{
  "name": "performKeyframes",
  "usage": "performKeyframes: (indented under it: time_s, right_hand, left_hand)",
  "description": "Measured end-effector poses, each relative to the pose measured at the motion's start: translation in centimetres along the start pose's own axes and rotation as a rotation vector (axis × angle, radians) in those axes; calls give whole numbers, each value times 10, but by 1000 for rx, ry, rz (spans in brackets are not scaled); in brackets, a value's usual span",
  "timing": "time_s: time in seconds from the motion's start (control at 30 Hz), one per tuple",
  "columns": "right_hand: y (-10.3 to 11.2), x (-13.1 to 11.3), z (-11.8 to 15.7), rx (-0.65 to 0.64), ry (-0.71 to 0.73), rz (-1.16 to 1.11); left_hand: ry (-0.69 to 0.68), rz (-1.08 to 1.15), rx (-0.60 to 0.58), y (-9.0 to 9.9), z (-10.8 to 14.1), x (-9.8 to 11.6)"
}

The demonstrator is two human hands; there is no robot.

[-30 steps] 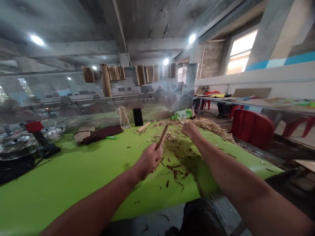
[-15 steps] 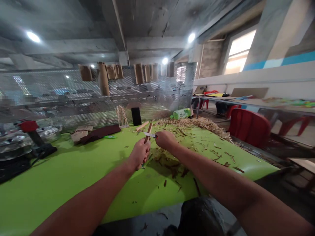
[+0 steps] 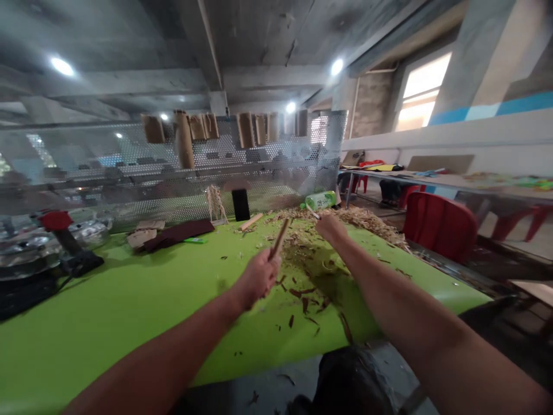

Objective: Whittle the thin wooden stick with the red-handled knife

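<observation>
My left hand is closed around the lower end of a brown wooden stick, which points up and away from me. To the right and farther off, my right hand is a fist around a knife; its handle is hidden in the fingers and the short pale blade points up and left. A gap separates the blade from the stick. Below both hands, brown and pale wood shavings lie scattered on the green tabletop.
A second, paler stick lies near a black upright slab. A green-labelled bottle lies beside a heap of shavings. Dark brown sheets and a red-topped tool are at left. A red chair stands right.
My right hand with the knife has moved right and away, so the blade is off the stick. My left hand has shifted slightly right, and the stick leans more to the right.
</observation>
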State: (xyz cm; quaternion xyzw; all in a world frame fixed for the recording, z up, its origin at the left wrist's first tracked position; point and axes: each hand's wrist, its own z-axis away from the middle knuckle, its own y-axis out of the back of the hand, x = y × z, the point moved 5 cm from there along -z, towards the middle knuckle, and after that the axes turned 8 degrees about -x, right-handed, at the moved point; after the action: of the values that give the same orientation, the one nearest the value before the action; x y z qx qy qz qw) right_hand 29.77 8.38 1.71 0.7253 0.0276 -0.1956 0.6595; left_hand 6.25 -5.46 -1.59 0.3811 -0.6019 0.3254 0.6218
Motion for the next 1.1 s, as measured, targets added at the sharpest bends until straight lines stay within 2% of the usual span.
performKeyframes:
  time_s: [0.07, 0.2, 0.27, 0.37, 0.63, 0.77, 0.97, 1.1]
  right_hand:
    - [-7, -10, 3, 15, 24, -53]
    - [-30, -62, 28, 34, 240, -25]
    - [-40, -83, 44, 14, 350, 36]
    - [-46, -97, 63, -28, 433, 127]
    - [-47, -106, 81, -38, 511, 224]
    - [-45, -104, 76, 3, 507, 221]
    - [-34, -88, 58, 67, 453, 229]
    - [-30, -85, 53, 98, 445, 223]
  left_hand:
    - [25, 10, 92, 16, -8, -2]
    - [27, 39, 171, 42, -22, -11]
    - [1, 65, 179, 46, -27, -16]
    - [-34, 80, 166, 45, -29, -19]
    - [-46, 105, 148, 36, -26, -7]
    - [-7, 101, 165, 33, -21, -2]
    - [10, 67, 100, 23, -18, -3]
    - [10, 29, 102, 23, -15, 2]
